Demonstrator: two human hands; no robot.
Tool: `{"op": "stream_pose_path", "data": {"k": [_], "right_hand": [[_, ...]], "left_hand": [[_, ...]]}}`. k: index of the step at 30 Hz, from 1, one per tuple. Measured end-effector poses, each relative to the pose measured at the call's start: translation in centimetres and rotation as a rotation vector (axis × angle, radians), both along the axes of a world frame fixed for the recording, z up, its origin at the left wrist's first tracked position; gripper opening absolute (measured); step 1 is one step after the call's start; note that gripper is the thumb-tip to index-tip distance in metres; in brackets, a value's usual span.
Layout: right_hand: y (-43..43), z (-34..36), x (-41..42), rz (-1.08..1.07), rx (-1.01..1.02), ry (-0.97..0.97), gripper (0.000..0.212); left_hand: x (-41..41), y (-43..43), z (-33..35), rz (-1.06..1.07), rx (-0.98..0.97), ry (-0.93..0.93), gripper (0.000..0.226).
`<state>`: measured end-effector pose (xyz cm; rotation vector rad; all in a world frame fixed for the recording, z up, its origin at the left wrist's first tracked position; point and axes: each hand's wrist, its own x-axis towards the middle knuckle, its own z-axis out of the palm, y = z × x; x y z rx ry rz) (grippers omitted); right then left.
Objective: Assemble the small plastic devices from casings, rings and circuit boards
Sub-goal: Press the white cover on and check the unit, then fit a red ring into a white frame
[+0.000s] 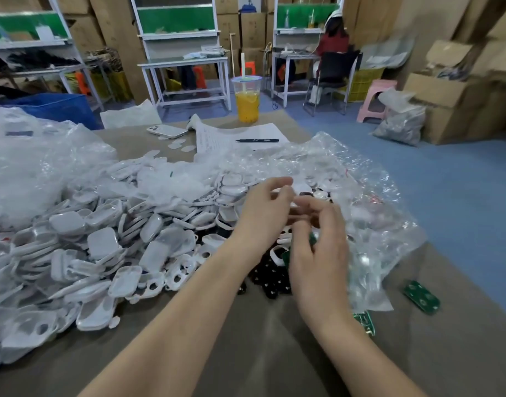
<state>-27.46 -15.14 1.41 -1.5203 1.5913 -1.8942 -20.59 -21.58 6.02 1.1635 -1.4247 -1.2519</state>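
Casings (102, 242) of white plastic lie in a large loose heap across the left half of the surface (246, 353), spilling out of crumpled clear plastic bags (346, 173). At the near edge of the heap is a cluster of small black pieces (270, 277), which may be the rings. One green circuit board (421, 296) lies alone on the right, well apart from the heap, and a second board (365, 322) shows beside the right wrist. The left hand (260, 210) and right hand (320, 247) meet above the black pieces with their fingers curled toward each other, as if working one small part between them. Both are blurred by motion, so I cannot tell what either is pinching, or whether it is pinching anything. A green edge shows under the right fingers, but it could be a board lying in the pile. No set of clearly finished devices is visible apart from the loose stock. By that, the job looks to be in its early or middle run, with most of the casings not yet assembled and one unit probably in hand. Farther back stand a cup (247, 101) of yellow drink and a pen (257, 140) on paper.
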Motion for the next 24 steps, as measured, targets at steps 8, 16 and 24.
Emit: {"op": "stream_pose_path", "data": {"k": [8,16,24], "right_hand": [[0.2,-1.1,1.1,0.223,0.178,0.386,0.026],[0.4,-1.6,2.7,0.168,0.322,0.797,0.04],[-0.3,-2.0,3.2,0.214,0.449,0.921,0.05]], "left_hand": [[11.3,6.8,-2.7,0.211,-0.41,-0.384,0.022],[16.1,7.5,-6.0,0.333,-0.5,-0.96,0.037],[16.2,6.4,-7.5,0.276,-0.583,-1.141,0.032]]}}
